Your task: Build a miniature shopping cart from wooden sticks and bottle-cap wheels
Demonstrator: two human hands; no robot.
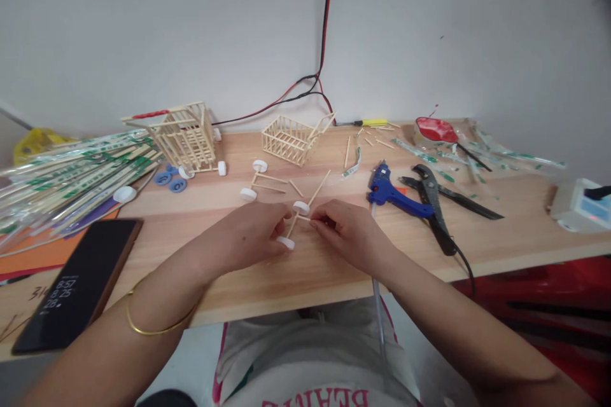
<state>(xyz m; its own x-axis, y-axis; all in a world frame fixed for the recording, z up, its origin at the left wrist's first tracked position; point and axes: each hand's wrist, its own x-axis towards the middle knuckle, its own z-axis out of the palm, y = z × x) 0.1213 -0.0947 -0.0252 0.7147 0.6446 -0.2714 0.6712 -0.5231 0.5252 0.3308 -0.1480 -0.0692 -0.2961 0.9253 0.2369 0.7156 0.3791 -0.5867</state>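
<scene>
My left hand [260,229] is closed on a wooden stick axle [292,225] with a white wheel at each end. The far wheel [300,207] sits between my hands, and the near one touches my left fingertips. In a pinch, my right hand [351,232] holds a thin wooden stick [304,219] whose other end meets the axle; whether they are joined cannot be told. Just beyond lies a second wheeled axle [259,166] with two sticks extending from it. Loose sticks [319,188] rest nearby.
Behind stand a finished-looking stick cart [191,133] and a stick basket [286,138]. At right lie a blue glue gun [398,196], black pliers-like cutters [432,203] and a red-topped container [435,131]. Wrapped chopsticks [90,172], blue caps [177,186] and a phone [79,283] are left.
</scene>
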